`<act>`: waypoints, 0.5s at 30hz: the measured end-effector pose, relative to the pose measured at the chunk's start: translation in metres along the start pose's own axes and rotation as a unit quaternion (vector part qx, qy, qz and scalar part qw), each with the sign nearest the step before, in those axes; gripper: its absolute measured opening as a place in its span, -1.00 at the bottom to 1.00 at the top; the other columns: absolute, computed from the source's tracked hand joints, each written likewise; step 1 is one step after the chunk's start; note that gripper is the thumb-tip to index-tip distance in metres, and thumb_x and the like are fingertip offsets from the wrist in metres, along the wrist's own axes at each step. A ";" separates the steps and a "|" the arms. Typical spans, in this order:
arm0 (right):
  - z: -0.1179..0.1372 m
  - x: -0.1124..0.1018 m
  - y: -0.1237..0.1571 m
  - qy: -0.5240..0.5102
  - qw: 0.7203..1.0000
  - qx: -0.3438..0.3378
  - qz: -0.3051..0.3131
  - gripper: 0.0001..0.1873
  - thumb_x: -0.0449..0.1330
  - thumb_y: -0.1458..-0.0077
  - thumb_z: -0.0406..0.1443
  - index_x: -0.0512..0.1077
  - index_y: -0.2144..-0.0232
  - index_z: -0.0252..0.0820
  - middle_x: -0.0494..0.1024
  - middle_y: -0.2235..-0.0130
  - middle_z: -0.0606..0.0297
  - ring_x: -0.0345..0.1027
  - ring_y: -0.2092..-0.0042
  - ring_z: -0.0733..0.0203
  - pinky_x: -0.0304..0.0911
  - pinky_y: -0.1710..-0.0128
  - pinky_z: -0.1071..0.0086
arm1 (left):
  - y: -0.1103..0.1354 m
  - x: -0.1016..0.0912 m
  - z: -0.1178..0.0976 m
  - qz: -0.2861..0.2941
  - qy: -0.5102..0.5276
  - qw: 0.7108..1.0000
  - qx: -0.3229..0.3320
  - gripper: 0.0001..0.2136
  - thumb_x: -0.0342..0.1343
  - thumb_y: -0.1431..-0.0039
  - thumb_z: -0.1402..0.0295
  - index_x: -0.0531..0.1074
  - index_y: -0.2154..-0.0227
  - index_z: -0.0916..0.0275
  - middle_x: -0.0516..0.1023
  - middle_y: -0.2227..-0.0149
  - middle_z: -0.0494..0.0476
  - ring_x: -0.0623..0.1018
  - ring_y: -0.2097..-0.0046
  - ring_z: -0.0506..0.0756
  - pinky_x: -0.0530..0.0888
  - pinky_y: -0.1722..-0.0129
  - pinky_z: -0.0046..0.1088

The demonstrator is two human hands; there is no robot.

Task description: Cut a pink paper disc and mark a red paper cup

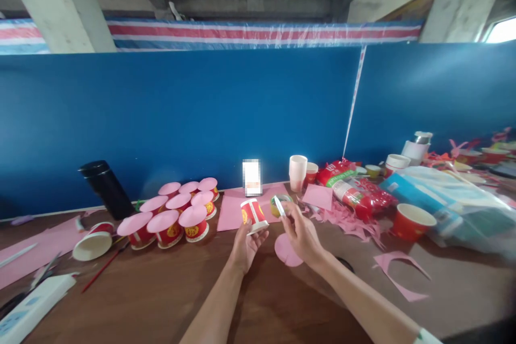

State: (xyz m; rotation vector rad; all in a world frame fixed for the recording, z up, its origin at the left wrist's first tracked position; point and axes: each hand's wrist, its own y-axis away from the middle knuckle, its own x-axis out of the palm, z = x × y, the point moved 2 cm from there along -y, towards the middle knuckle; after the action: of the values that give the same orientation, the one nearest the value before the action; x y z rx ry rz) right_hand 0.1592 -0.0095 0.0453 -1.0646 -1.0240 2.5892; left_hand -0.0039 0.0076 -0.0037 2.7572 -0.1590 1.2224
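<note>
My left hand [245,244] is closed around a red paper cup [253,214], held upside down above the brown table [161,301]. Just to its right, my right hand [300,234] pinches a small roll of tape [279,205] with a white strip pulled from it. A pink paper disc [285,251] lies on the table under my right hand. A sheet of pink paper [231,209] lies beyond both hands.
Several upside-down red cups topped with pink discs [177,215] stand at the left, beside a black flask [105,187] and a tipped cup [92,244]. White stacked cups [297,172], red cup sleeves [355,191], a red cup [411,221], pink scraps [399,274] and plastic bags [451,199] crowd the right.
</note>
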 end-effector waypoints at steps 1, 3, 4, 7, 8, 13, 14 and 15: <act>0.005 0.005 0.001 -0.023 0.999 -0.024 -0.011 -0.75 -0.07 -0.19 -0.33 0.25 0.09 -0.16 0.48 0.26 0.18 0.39 0.25 0.16 0.28 0.25 0.35 | -0.001 -0.001 -0.001 -0.001 -0.001 1.000 0.006 -0.76 0.11 -0.03 0.25 0.38 0.28 0.28 0.54 0.32 0.18 0.52 0.21 0.14 0.39 0.09 -0.24; 0.012 0.012 0.007 -0.068 0.995 -0.065 -0.018 -0.75 -0.07 -0.19 -0.36 0.29 0.10 -0.12 0.47 0.19 0.18 0.36 0.15 0.15 0.26 0.14 0.32 | -0.003 -0.002 -0.002 -0.004 0.004 1.000 0.017 -0.76 0.09 -0.05 0.23 0.38 0.27 0.28 0.54 0.32 0.17 0.52 0.23 0.12 0.39 0.09 -0.24; 0.013 0.015 0.011 -0.088 0.993 -0.072 -0.013 -0.74 -0.07 -0.19 -0.37 0.30 0.10 -0.11 0.46 0.19 0.17 0.35 0.13 0.15 0.26 0.12 0.32 | -0.004 -0.002 -0.002 -0.007 0.010 1.000 0.019 -0.74 0.06 -0.06 0.21 0.38 0.26 0.27 0.54 0.31 0.17 0.52 0.24 0.11 0.39 0.09 -0.25; 0.015 0.017 0.022 -0.123 0.989 -0.079 0.015 -0.70 -0.07 -0.19 -0.38 0.29 0.06 -0.10 0.46 0.19 0.16 0.36 0.15 0.16 0.29 0.14 0.32 | -0.010 -0.003 -0.001 -0.024 0.024 0.999 0.012 -0.70 -0.01 -0.10 0.14 0.37 0.22 0.25 0.54 0.29 0.16 0.52 0.27 0.10 0.41 0.13 -0.26; 0.015 0.016 0.025 -0.126 0.988 -0.082 0.022 -0.69 -0.07 -0.19 -0.38 0.28 0.04 -0.10 0.45 0.18 0.16 0.36 0.16 0.16 0.30 0.14 0.31 | -0.011 -0.004 0.000 -0.035 0.022 0.999 0.014 -0.69 -0.02 -0.10 0.14 0.37 0.21 0.26 0.54 0.30 0.17 0.52 0.28 0.10 0.42 0.14 -0.26; 0.014 0.016 0.031 -0.093 0.991 -0.097 0.007 -0.66 -0.07 -0.18 -0.38 0.28 0.01 -0.14 0.47 0.25 0.16 0.36 0.23 0.17 0.31 0.19 0.30 | -0.015 -0.007 0.004 -0.057 0.008 0.998 0.018 -0.71 0.01 -0.11 0.21 0.36 0.22 0.33 0.54 0.34 0.22 0.51 0.31 0.09 0.42 0.16 -0.28; 0.013 0.018 0.032 -0.083 0.992 -0.096 0.003 -0.67 -0.04 -0.16 -0.38 0.28 0.02 -0.15 0.47 0.31 0.19 0.36 0.29 0.19 0.32 0.24 0.32 | -0.015 -0.008 0.004 -0.054 0.005 0.998 0.018 -0.72 0.01 -0.11 0.22 0.37 0.23 0.34 0.53 0.34 0.22 0.51 0.32 0.08 0.42 0.16 -0.29; 0.011 0.020 0.033 -0.075 0.993 -0.093 -0.002 -0.67 0.00 -0.14 -0.37 0.29 0.03 -0.15 0.46 0.38 0.23 0.35 0.36 0.21 0.33 0.30 0.35 | -0.014 -0.008 0.005 -0.048 0.001 0.999 0.017 -0.71 0.02 -0.11 0.22 0.37 0.23 0.35 0.53 0.35 0.22 0.51 0.32 0.08 0.42 0.16 -0.30</act>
State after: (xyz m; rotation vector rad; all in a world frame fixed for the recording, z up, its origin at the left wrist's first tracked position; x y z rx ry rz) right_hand 0.1402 -0.0323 0.0186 -0.9147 -1.3236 2.6455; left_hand -0.0038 0.0211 -0.0136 2.7567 -0.0045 1.2150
